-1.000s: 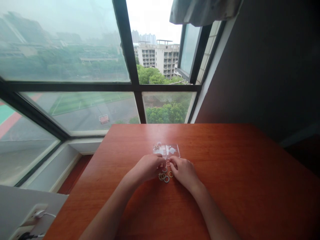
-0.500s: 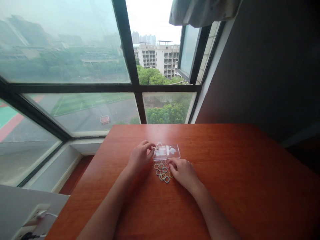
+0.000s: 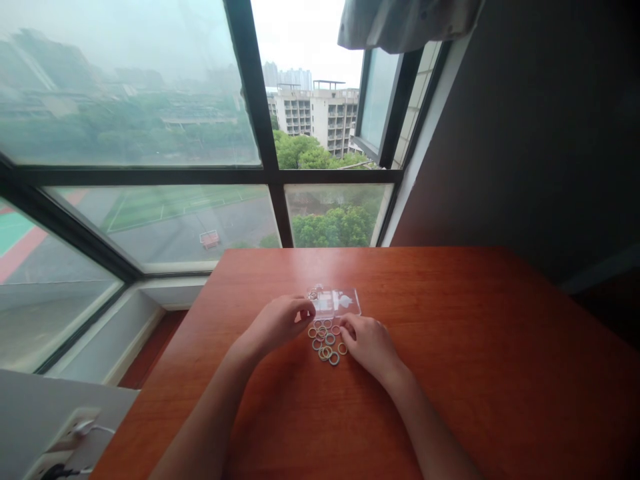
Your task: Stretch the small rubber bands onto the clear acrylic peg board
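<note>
Small rings [image 3: 330, 339] in pale green, yellow, pink and grey-blue lie in a loose cluster on the table. Behind them a clear plastic box [image 3: 326, 303] lies with its lid [image 3: 347, 303] folded open to the right. A few rings [image 3: 313, 294] are in the box's left end. My left hand [image 3: 280, 323] is at the box's front left corner, fingers bent and apart from the thumb, with nothing visible in them. To the right of the cluster rests my right hand [image 3: 369, 339], its fingers loosely bent, the tips beside a pink ring [image 3: 336, 330].
The reddish-brown wooden table [image 3: 450, 320] reaches to a window [image 3: 273, 177] with dark frames. A grey curtain [image 3: 410, 25] hangs at the top. At the lower left, a wall socket [image 3: 80, 428] has a white plug in it.
My left hand has drawn back from the box's left end toward me and lowered, uncovering the rings there. The right hand has shifted slightly right, away from the pink ring.
</note>
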Motion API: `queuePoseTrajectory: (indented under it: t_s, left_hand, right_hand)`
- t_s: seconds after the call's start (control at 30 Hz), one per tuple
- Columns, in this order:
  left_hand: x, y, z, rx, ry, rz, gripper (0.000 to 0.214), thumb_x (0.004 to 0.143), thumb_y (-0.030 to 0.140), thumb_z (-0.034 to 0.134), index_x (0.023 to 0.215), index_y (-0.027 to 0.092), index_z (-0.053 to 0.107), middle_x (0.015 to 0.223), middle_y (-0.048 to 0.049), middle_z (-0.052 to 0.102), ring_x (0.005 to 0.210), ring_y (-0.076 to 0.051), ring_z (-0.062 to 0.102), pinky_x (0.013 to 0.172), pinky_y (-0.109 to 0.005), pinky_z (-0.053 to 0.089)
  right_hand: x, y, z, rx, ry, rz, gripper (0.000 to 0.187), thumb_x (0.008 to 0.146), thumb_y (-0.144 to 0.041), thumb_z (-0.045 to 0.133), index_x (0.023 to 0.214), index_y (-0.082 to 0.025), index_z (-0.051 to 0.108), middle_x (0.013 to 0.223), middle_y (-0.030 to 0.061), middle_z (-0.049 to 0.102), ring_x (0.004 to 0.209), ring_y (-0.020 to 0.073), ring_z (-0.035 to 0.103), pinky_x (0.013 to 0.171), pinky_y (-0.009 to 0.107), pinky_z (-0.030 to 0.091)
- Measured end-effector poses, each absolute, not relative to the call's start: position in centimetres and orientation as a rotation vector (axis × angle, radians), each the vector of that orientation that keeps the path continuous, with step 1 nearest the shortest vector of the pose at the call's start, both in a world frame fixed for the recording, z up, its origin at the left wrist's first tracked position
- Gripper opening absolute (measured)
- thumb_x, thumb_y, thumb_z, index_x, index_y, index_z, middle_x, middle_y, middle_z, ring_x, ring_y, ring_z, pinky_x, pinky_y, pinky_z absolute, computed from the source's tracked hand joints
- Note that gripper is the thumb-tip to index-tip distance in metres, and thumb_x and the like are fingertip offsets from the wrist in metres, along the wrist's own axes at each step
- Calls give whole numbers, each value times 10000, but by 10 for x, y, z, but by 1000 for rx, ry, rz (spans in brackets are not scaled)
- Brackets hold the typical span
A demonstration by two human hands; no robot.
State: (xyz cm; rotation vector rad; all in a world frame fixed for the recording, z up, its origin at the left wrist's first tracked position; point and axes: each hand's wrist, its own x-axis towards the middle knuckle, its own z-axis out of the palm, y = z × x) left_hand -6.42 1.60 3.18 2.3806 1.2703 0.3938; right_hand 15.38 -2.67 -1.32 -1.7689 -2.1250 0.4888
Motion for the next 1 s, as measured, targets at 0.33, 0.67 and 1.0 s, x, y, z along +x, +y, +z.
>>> queuePoseTrajectory:
  t_s: [0.33, 0.67, 1.0]
  left_hand:
    - [-54, 6, 41, 2369, 1375, 44, 154, 774, 186, 525, 784, 223, 674, 752, -9, 688, 621, -125, 564, 547, -203, 309]
    - [-48, 3, 43, 2355, 1401, -10, 179, 762, 186, 507, 788, 223, 680, 757, -20, 692, 619, -133, 563, 542, -215, 300]
    - [-49, 4, 39, 2359, 1396, 0, 161, 769, 194, 511, 779, 221, 669, 753, -13, 688, 611, -127, 556, 540, -212, 305]
  right_hand:
    - [154, -28, -12, -1682, -2168, 507, 170, 899, -283, 514, 975, -305, 665, 910, -25, 731, 811, 162, 654, 632, 241, 325]
    - [152, -27, -11, -1721, -2185, 550, 110, 883, -282, 540, 934, -271, 637, 851, -23, 717, 757, 147, 637, 612, 235, 309]
    - [152, -28, -9, -1711, -2193, 579, 92, 894, -285, 544, 938, -258, 620, 867, -21, 715, 765, 139, 642, 611, 228, 312]
